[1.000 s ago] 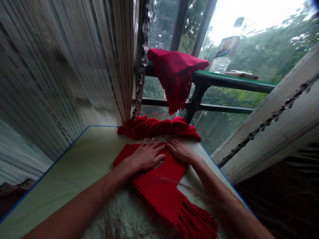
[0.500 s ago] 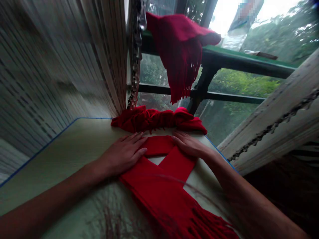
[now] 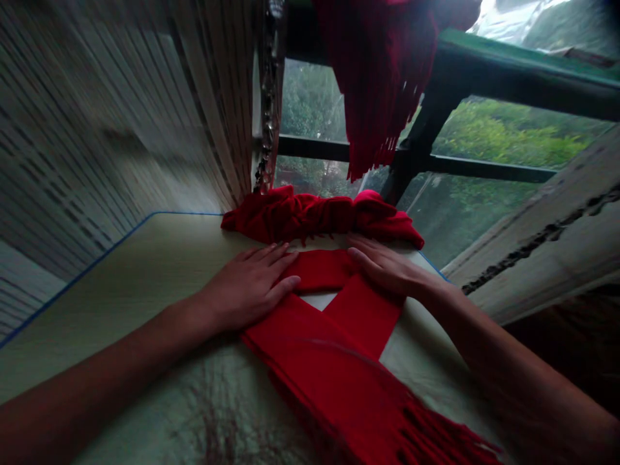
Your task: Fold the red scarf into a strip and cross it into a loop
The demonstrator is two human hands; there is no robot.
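A red fringed scarf (image 3: 334, 361) lies folded over itself on a pale table (image 3: 145, 271). My left hand (image 3: 247, 287) lies flat, fingers stretched, on the left part of the fold. My right hand (image 3: 387, 271) presses flat on the right part, fingers together and extended. The scarf's fringe trails toward the near right edge.
A second red scarf (image 3: 320, 216) lies bunched along the table's far edge. A third, darker one (image 3: 382, 77) hangs over a green window rail (image 3: 523, 71). String curtains (image 3: 121, 116) hang at left; another curtain panel (image 3: 547, 239) is at right.
My hands have spread apart along the fold, the left one sliding left. The view has tilted down and closer, so the hanging scarf sits higher in the picture.
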